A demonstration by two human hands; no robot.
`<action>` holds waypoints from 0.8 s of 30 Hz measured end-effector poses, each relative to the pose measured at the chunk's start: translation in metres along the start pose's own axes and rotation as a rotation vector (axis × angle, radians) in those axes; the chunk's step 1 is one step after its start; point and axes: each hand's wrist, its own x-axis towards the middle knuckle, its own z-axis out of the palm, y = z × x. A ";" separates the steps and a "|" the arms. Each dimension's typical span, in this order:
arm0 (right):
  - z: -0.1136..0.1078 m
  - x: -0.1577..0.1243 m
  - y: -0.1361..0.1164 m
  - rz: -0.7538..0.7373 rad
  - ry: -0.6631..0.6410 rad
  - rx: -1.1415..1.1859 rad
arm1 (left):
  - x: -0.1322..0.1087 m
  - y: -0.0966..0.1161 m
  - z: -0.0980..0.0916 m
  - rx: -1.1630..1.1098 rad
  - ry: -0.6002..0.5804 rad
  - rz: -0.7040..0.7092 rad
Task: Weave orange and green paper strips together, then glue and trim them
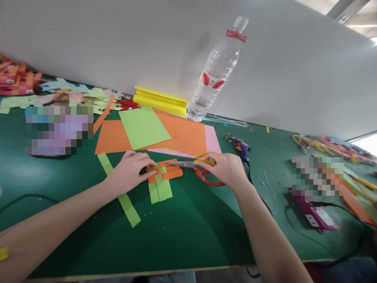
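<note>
Between my hands lies a small woven piece of orange and green paper strips (161, 176), its green tails pointing toward me. My left hand (134, 172) pinches its left edge between thumb and fingers. In my right hand (225, 167) are scissors (188, 164) with red and yellow handles, their blades reaching left over the top of the weave. Whether the blades touch the paper I cannot tell. A loose green strip (129, 211) runs diagonally under my left wrist. Behind the hands lie a green sheet (144, 127), orange sheets (182, 131) and a pink sheet (212, 139).
Against the grey wall leans a clear plastic bottle (213, 70) beside a folded yellow piece (160, 101). A glue gun (238, 146) with a cord lies at the right, near a purple power strip (316, 214). Paper scraps (97, 96) pile up at the back left.
</note>
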 end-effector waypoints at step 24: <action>0.015 0.009 0.030 0.310 0.046 -0.186 | -0.001 0.003 -0.007 0.095 0.092 -0.013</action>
